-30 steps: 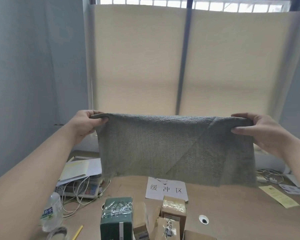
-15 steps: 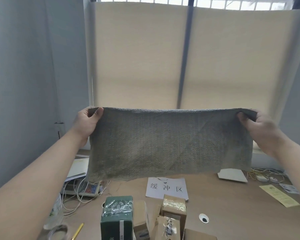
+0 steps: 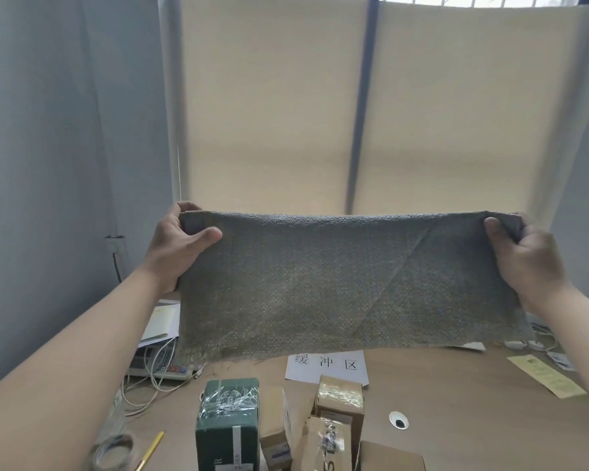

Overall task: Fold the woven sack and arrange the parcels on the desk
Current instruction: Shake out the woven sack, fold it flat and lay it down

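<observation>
While both hands (left hand (image 3: 179,248), right hand (image 3: 527,263)) pinch the sack (image 3: 347,287) mid-frame, part-folded, parcels (image 3: 276,426) at bottom look unarranged.

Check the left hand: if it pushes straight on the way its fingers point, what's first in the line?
The left hand grips the woven sack at its top left corner, fingers pointing up and away. Straight on, the first thing looks to be the window blind; nothing shows between, though depth is unclear.
</observation>
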A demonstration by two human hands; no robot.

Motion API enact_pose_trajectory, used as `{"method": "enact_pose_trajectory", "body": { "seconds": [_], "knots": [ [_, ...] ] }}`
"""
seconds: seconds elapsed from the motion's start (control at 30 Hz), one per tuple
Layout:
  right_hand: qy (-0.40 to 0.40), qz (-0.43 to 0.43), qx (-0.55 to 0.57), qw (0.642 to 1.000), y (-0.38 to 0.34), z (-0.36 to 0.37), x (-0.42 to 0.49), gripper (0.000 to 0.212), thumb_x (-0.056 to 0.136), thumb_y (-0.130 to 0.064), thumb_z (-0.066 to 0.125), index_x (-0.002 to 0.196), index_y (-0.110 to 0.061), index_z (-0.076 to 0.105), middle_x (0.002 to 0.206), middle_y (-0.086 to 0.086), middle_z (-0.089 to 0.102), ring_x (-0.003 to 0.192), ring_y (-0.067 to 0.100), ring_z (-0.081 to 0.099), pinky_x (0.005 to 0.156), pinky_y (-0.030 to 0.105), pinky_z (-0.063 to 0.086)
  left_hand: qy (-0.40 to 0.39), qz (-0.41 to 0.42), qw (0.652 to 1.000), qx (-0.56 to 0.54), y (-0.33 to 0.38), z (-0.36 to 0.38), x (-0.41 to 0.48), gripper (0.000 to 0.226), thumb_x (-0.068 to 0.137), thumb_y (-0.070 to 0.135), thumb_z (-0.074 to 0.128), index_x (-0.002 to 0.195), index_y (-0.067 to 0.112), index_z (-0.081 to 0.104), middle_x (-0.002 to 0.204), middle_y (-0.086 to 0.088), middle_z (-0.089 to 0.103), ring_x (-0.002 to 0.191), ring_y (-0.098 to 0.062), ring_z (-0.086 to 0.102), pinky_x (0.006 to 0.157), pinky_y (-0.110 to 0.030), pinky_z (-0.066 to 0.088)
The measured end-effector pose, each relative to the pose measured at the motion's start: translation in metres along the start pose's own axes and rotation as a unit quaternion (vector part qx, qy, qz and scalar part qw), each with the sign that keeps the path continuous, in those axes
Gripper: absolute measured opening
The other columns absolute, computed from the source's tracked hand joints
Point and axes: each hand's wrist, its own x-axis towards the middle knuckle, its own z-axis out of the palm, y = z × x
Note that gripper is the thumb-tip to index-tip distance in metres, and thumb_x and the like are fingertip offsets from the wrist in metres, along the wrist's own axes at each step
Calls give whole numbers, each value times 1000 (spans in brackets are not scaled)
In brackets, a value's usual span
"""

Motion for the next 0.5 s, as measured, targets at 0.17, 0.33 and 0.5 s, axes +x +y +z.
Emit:
{"method": "enact_pose_trajectory", "body": {
  "seconds": [0.17, 0.33, 0.5],
  "knots": [
    [-57, 101, 168, 979, 4, -26, -11, 19, 75, -30, 76, 90, -20, 70, 73, -9, 76, 62, 5, 71, 52, 24, 59, -47, -31, 998, 8, -7, 14, -5, 46, 63, 19, 91, 102, 19, 67, 79, 5, 73, 68, -9, 69, 67, -29, 60],
    [-109, 158, 196, 962, 24, -73, -12, 12, 81, -19, 71, 93, -15, 71, 74, -3, 78, 63, 13, 74, 54, 27, 60, -96, -51, 988, 110, -12, 43, -11, 18, 84, 9, 78, 99, 2, 72, 81, -3, 73, 62, 2, 66, 57, -9, 51],
    [-108, 171, 160, 966, 53, -102, -14, 14, 98, -24, 58, 94, -16, 68, 72, -5, 76, 63, 11, 72, 54, 24, 59, -25, -90, 995, 23, -27, 92, -26, 7, 93, 25, 68, 95, 19, 70, 72, 14, 75, 66, -4, 70, 49, -19, 54]
  ]
}}
